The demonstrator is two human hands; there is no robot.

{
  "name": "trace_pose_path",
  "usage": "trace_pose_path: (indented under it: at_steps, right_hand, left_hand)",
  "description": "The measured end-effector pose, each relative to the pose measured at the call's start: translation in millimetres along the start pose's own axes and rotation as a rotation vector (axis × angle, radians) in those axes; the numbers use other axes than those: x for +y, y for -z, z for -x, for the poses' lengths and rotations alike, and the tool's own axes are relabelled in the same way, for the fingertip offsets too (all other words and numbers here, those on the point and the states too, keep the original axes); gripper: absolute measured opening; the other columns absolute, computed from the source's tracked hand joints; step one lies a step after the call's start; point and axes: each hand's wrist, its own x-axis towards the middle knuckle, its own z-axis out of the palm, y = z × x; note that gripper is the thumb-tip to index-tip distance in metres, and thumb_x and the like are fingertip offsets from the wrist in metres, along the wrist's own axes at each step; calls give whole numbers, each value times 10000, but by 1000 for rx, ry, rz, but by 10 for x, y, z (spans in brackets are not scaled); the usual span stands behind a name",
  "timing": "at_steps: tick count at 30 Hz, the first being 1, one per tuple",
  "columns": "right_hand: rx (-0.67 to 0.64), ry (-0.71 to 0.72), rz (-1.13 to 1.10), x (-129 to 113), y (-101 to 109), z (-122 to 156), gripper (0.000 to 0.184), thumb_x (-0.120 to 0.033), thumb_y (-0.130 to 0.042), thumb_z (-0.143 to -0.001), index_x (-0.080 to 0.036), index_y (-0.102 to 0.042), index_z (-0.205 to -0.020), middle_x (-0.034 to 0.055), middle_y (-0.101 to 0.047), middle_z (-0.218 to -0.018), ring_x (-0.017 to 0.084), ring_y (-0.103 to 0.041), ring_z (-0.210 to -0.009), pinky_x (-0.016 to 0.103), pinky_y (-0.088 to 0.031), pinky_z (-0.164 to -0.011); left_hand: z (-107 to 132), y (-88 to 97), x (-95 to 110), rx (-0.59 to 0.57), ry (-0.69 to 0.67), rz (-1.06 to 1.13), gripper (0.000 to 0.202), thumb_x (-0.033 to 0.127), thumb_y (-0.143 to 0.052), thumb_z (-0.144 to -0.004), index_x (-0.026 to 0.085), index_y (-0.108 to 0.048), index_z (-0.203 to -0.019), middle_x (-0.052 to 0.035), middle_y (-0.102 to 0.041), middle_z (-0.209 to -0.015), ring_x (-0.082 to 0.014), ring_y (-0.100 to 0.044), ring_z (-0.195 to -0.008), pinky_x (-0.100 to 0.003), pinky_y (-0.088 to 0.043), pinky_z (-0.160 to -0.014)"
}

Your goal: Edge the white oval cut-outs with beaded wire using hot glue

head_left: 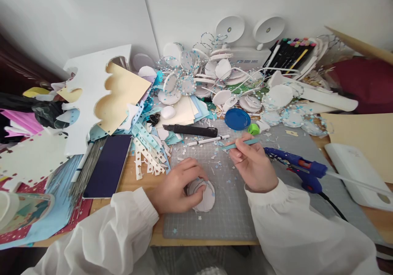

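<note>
My left hand [182,185] grips a small white round disc [208,197] on the grey cutting mat [211,228], thumb resting on top and fingers curled around its far side. A thin line curves over the disc's face. To the right, my right hand [254,164] is raised a little above the mat, pinching slim teal tweezers [248,142] whose pointed tip faces left. Beyond the hands lie a white pen [208,140], a black utility knife [190,130], a blue round lid [237,119] and a green tape roll [253,128]. Tiny paper scraps dot the mat.
A blue glue gun [294,162] with its cord lies right of my right hand. On the left are a phone [109,166], wire stems [82,172] and punched paper strips [150,152]. White discs with wire garlands [187,84] heap along the back, near black markers [285,55].
</note>
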Motion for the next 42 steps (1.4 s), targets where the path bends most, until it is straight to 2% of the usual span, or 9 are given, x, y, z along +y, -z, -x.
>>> trace_pose_path:
  at_steps: [8, 15, 18, 22, 25, 28, 34, 38, 42]
  right_hand:
    - [67, 74, -77, -137, 85, -60, 277, -294, -824, -645, -260, -553, -692, -61, -620, -700, 73, -427, -501, 221, -340, -407]
    - [59, 9, 11, 6, -17, 16, 315, -319, -832, -630, -256, -529, -691, -42, -636, -696, 93, -462, -518, 244, -366, -454]
    - [57, 56, 61, 2, -40, 22, 303, -334, -829, -636, -253, -540, -679, -30, -627, -692, 110, -500, -552, 253, -372, -461]
    - [51, 235, 163, 15, -52, 21, 275, -329, -811, -676, -249, -549, -656, -33, -582, -658, 145, -590, -622, 309, -476, -569]
    - [57, 416, 276, 45, -51, 58, 210, -273, -779, -732, -248, -575, -684, -15, -610, -706, 185, -662, -715, 387, -539, -705]
    - [27, 631, 469, 30, -78, 162, 163, -166, -736, -765, -254, -602, -736, 13, -656, -761, 219, -690, -760, 413, -562, -693]
    - [-340, 1140, 1004, -81, -250, 441, 298, -41, -701, -763, -243, -627, -969, 47, -754, -885, 164, -689, -719, 317, -570, -613]
    - [-493, 1394, 1216, -47, -356, 512, 180, -57, -569, -870, -214, -654, -897, 55, -763, -894, 148, -680, -795, 279, -575, -632]
    - [-495, 1449, 1312, 6, -432, 531, 200, -54, -538, -880, -204, -662, -833, 59, -757, -863, 153, -659, -768, 273, -564, -646]
  left_hand:
    - [-18, -18, -6, -8, -24, 148, 195, 134, -494, -907, 181, -669, -980, -93, -719, -910, -185, -637, -862, -320, -514, -772]
    - [-36, -11, 17, 76, 165, 328, 195, 237, -571, -905, 178, -714, -1024, -98, -740, -966, -194, -663, -884, -326, -525, -784]
    - [-54, 15, 31, 158, 208, 388, 173, 241, -580, -900, 177, -726, -969, -92, -730, -946, -189, -662, -888, -317, -525, -795]
    - [-81, 50, 43, 278, 280, 457, 171, 291, -617, -878, 174, -736, -842, -84, -716, -845, -176, -639, -789, -311, -525, -738]
    - [-88, 56, 46, 289, 324, 491, 205, 324, -622, -874, 169, -743, -815, -81, -700, -806, -166, -611, -751, -304, -509, -713]
    - [-84, 55, 51, 272, 354, 511, 228, 353, -629, -867, 170, -757, -821, -66, -661, -754, -154, -576, -712, -289, -481, -679]
    - [-39, 56, 26, 243, 326, 643, 261, 386, -619, -870, 188, -760, -775, -27, -579, -678, -139, -518, -677, -275, -422, -646]
    - [14, 46, -34, 203, 322, 781, 270, 399, -626, -864, 187, -767, -773, -35, -601, -687, -145, -527, -688, -286, -421, -660]
    - [28, 36, -44, 212, 388, 872, 230, 357, -669, -835, 174, -757, -727, -24, -586, -651, -133, -520, -651, -281, -404, -636]
